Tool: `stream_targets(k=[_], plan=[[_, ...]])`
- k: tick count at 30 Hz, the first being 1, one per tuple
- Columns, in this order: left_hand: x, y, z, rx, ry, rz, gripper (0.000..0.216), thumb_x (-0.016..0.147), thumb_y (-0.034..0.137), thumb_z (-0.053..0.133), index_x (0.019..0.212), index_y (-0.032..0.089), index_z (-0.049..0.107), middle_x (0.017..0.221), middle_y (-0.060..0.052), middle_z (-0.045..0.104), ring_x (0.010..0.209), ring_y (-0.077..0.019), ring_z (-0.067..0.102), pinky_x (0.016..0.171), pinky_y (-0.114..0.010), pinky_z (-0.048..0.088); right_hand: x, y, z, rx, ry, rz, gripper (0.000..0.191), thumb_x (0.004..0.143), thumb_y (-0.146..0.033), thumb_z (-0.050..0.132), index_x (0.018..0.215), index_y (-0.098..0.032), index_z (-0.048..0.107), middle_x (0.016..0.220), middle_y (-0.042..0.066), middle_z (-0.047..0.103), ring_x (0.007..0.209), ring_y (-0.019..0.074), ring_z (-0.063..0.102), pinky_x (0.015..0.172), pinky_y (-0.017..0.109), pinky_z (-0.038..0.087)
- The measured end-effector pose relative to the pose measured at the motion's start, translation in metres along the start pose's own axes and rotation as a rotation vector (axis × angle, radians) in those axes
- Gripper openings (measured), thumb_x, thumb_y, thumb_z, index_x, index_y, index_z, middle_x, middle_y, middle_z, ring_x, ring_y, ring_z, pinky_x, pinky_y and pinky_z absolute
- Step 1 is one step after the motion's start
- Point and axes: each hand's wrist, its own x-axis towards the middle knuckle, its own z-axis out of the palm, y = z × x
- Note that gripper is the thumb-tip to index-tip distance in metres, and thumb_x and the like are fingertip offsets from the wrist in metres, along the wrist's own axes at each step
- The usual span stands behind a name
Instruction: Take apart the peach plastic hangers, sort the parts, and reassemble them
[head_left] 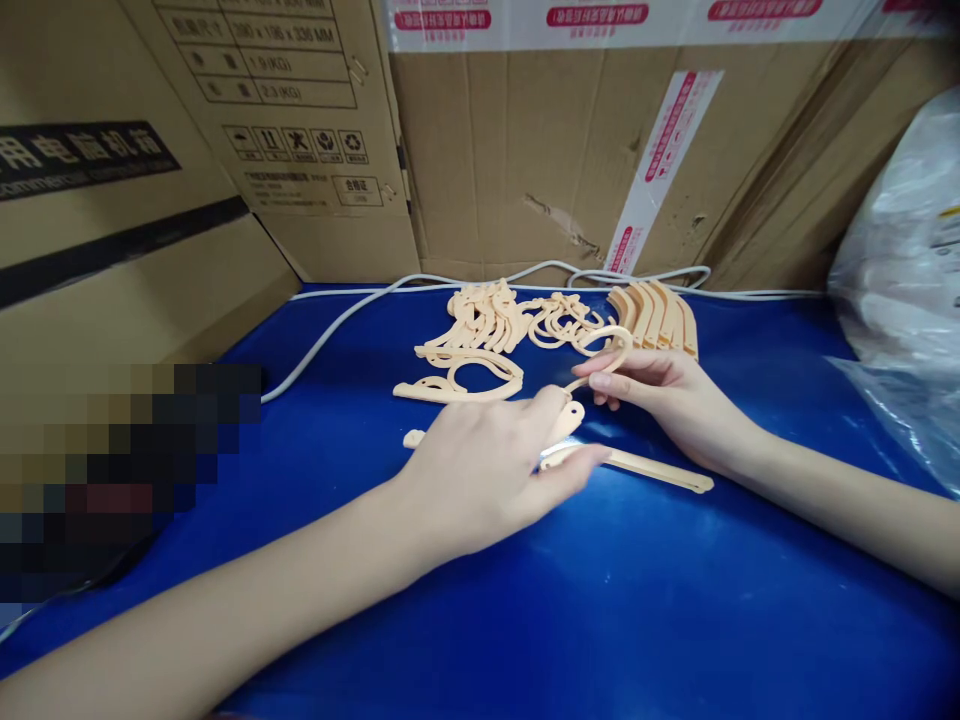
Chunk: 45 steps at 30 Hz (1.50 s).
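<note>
Between the thumb and fingers of my right hand [649, 385] is a beige plastic hanger hook [628, 345], its curve up and its stem pointing left. My left hand [487, 460] reaches over a beige hanger arm [574, 414], fingers curled down around it; its holed end shows beside the index finger. The left thumb is stretched across a second hanger arm [660, 470], which lies to the right on the blue surface. My left fingertips are close to the hook's stem; whether they touch is hidden.
Behind my hands lie a pile of curved beige pieces [487, 315], loose hooks [562, 320], a row of hanger arms [660, 315] and a folded hanger [487, 392]. A white cable [337, 325] runs along cardboard boxes [510, 160]. Clear plastic wrapping [900, 240] stands right.
</note>
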Motion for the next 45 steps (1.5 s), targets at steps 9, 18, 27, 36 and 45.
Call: stream_targets(k=[9, 18, 27, 36, 45], plan=[[0.002, -0.004, 0.01, 0.225, -0.138, 0.096, 0.022, 0.094, 0.037, 0.05, 0.083, 0.018, 0.052, 0.089, -0.002, 0.058, 0.068, -0.0165, 0.055, 0.051, -0.027, 0.024, 0.002, -0.002, 0.004, 0.199, -0.018, 0.017, 0.045, 0.079, -0.028, 0.078, 0.117, -0.023, 0.054, 0.078, -0.003, 0.068, 0.063, 0.0093, 0.057, 0.06, 0.024, 0.047], [0.002, -0.004, 0.006, 0.072, -0.142, 0.009, 0.029, 0.09, 0.041, 0.051, 0.073, 0.021, 0.04, 0.078, 0.001, 0.052, 0.063, -0.0151, 0.047, 0.055, -0.028, 0.025, -0.001, -0.004, 0.005, 0.166, -0.085, -0.049, 0.052, 0.084, -0.024, 0.072, 0.13, -0.026, 0.048, 0.081, -0.003, 0.064, 0.066, 0.0101, 0.056, 0.061, 0.026, 0.046], [0.004, -0.009, 0.006, -0.004, -0.044, 0.03, 0.019, 0.098, 0.027, 0.035, 0.079, 0.022, 0.037, 0.071, 0.002, 0.05, 0.061, -0.0155, 0.046, 0.057, -0.029, 0.028, 0.001, -0.005, 0.003, 0.265, -0.017, 0.02, 0.052, 0.081, -0.026, 0.076, 0.128, -0.024, 0.054, 0.074, -0.005, 0.061, 0.062, 0.0086, 0.051, 0.06, 0.024, 0.043], [0.004, -0.01, 0.008, 0.037, 0.023, 0.164, 0.018, 0.101, 0.028, 0.039, 0.09, 0.018, 0.049, 0.079, -0.001, 0.062, 0.068, -0.0171, 0.056, 0.058, -0.027, 0.036, 0.001, -0.002, 0.0, 0.28, -0.05, 0.041, 0.052, 0.08, -0.028, 0.077, 0.126, -0.025, 0.054, 0.076, -0.004, 0.064, 0.064, 0.0088, 0.051, 0.062, 0.024, 0.043], [0.001, -0.013, 0.012, 0.161, 0.155, 0.286, 0.023, 0.104, 0.028, 0.039, 0.104, 0.016, 0.058, 0.088, -0.002, 0.072, 0.079, -0.0174, 0.068, 0.064, -0.027, 0.045, 0.002, -0.002, 0.0, 0.245, -0.099, 0.034, 0.053, 0.081, -0.03, 0.076, 0.128, -0.024, 0.053, 0.082, -0.003, 0.064, 0.069, 0.0099, 0.052, 0.063, 0.024, 0.043]])
